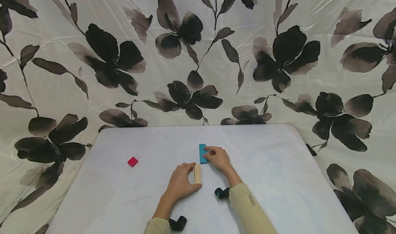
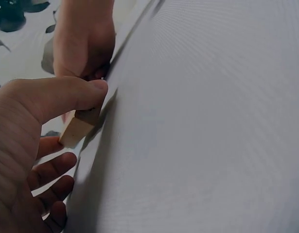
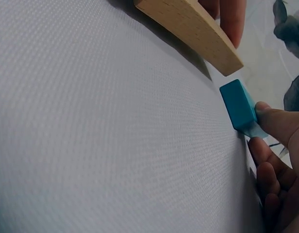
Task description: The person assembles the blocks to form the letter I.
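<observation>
A plain wooden block, long and pale, lies lengthwise between the thumb and fingers of my left hand, which grips it by its ends. In the left wrist view, the block's end shows below the thumb. Just beyond it, a blue block is on the table, pointing much the same way. My right hand holds the blue block from its right side with thumb and fingertips. A narrow gap separates the blocks in the right wrist view, where the blue block's end face is visible.
A small red block lies apart on the left of the white table. Behind the table's far edge hangs a pale cloth with dark flowers. Black wrist devices sit at both sleeves.
</observation>
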The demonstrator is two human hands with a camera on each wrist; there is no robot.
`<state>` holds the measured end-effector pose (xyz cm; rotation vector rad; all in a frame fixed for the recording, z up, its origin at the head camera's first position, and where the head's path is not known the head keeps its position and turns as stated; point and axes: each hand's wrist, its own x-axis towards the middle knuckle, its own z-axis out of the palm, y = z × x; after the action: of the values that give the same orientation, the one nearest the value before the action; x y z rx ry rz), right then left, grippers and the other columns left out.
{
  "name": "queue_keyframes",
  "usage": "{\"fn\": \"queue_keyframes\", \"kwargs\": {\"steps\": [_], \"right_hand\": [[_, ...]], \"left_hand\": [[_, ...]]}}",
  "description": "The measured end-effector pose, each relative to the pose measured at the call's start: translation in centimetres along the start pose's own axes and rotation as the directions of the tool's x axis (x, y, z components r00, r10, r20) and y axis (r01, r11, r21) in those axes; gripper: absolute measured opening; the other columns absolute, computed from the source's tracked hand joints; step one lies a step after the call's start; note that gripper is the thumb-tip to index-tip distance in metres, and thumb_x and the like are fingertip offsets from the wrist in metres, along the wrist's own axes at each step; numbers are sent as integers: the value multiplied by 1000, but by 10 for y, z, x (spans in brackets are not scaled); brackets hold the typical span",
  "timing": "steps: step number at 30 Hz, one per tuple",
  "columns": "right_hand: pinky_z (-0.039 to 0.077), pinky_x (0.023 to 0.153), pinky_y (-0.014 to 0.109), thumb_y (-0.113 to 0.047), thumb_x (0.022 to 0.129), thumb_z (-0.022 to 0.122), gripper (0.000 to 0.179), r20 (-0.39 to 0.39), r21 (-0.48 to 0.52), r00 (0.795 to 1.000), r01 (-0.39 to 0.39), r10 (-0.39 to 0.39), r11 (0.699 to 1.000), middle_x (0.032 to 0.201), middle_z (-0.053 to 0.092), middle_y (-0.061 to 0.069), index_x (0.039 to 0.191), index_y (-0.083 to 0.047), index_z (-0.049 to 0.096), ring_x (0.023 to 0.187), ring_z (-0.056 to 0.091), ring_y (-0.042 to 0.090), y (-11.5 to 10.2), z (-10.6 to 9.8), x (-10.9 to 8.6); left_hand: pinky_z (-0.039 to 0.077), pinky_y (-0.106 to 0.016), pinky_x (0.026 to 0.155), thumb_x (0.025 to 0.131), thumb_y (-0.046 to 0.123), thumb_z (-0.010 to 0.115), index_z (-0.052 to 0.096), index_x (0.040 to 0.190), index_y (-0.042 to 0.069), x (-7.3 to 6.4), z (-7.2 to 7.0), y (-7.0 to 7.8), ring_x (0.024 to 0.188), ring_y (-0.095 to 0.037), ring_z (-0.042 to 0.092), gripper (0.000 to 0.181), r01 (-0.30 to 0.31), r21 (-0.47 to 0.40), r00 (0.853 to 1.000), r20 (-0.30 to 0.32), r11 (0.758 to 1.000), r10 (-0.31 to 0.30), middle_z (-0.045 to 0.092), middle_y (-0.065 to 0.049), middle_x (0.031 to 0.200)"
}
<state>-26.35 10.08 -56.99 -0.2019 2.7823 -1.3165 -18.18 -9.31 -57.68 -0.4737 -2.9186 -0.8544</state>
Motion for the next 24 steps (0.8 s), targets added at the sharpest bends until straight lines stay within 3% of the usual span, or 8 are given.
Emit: {"fn": "queue_keyframes", "kwargs": {"steps": [24], "right_hand": [[44,67,31,-25,87,74,33,-4,-24,1000,-9,9,1000,75,61,-6,118,-15,71,67,52,11,0,2,2]], "left_hand": [[44,-34,74,67,51,82,57,133,12,10,8,10,87,-13,49,80,-30,-11,999,16,999,30,55,6,98]]}}
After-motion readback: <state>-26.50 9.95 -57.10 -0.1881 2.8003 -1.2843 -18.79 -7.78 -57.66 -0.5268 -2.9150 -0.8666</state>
